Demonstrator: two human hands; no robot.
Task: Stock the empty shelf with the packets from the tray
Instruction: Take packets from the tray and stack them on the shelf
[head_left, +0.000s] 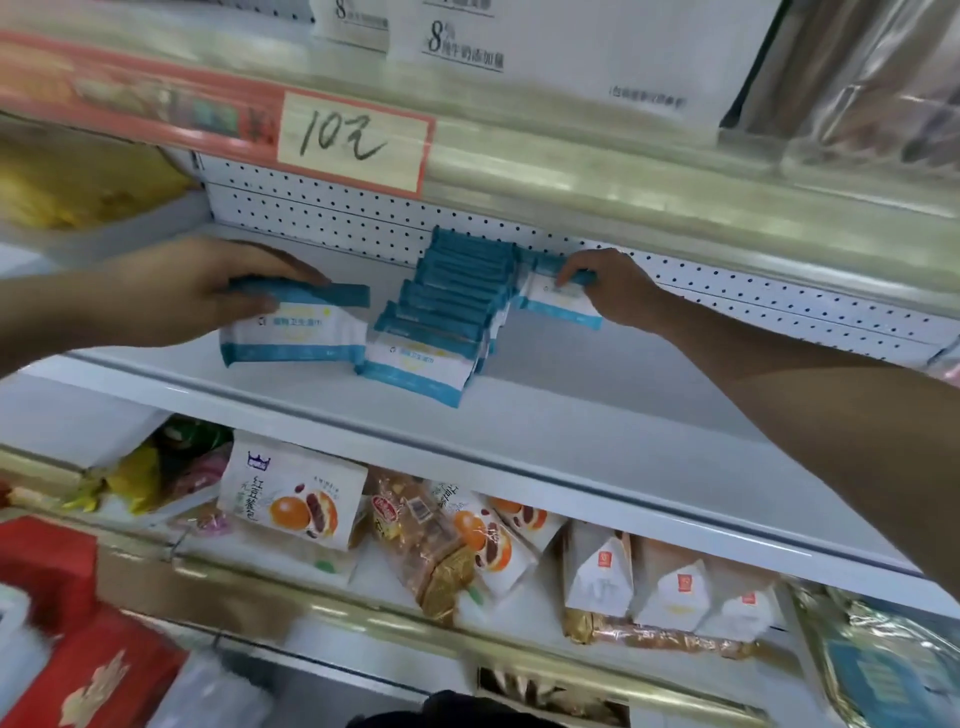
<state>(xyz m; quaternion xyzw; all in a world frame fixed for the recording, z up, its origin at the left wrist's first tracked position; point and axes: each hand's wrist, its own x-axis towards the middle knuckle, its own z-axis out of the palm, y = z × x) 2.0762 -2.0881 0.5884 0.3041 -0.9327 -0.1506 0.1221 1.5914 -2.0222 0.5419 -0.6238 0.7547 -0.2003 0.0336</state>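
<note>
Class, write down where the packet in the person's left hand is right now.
In the head view, the packet is left of centre at the white shelf, gripped by the left hand, just left of the row of packets.

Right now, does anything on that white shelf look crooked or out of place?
Slightly. The row of packets runs diagonally across the shelf, not square to its front edge. The left hand grips the left packet and the right hand pinches the right packet, neither lined up with the row.
</note>
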